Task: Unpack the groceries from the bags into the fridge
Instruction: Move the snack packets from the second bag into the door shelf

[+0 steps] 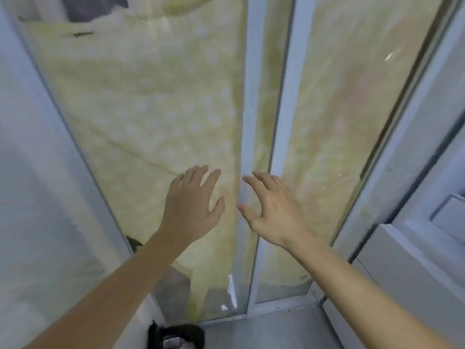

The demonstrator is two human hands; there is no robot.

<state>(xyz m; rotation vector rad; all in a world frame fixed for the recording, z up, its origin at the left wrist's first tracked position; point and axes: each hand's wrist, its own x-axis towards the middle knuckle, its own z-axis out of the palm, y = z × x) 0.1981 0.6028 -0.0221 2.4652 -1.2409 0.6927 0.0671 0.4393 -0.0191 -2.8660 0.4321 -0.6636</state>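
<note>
The left hand (pixel 192 206) reaches forward with fingers spread, grasping nothing, over the left glass door (pixel 141 127). The pale frame strip (pixel 254 117) runs between the panes (yellowish dotted fabric shows behind). The right hand (pixel 273 210), also spread and empty, has fingertips at that strip. Groceries, bags and fridge: cannot tell.

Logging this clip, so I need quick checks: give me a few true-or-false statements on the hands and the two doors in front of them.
1. Both hands are empty. True: the left hand and right hand are open, fingers spread.
2. The right hand holds a grocery bag. False: it holds nothing.
3. The hands are near the seam between the doors. True.
4. The doors stand wide open. False: the left door and right door are shut.
</note>
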